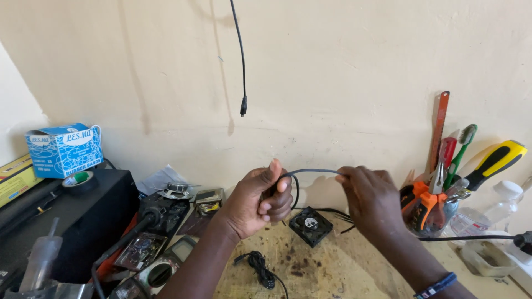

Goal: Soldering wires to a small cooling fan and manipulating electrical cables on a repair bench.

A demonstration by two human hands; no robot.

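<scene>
Cable (pixel 311 171) (thin, black, rubbery) arcs between left hand (pixel 260 202) and right hand (pixel 370 199), each grip clenched on it

We are seeing a blue cardboard box (pixel 65 149) sitting at the far left against the cream wall, resting on top of a black case (pixel 83 221). It is rectangular, patterned with thin white scribbled lines, and is carrying a white oval label on its front face; its top flap is standing slightly open. Just left of it and lower, at the picture's edge, a flat yellow box (pixel 14 180) is lying partly out of view, with dark print on its side. Near the bottom, among the clutter, a meter (pixel 158 271) is showing a round dial; its screen is too dim to make out.
</scene>
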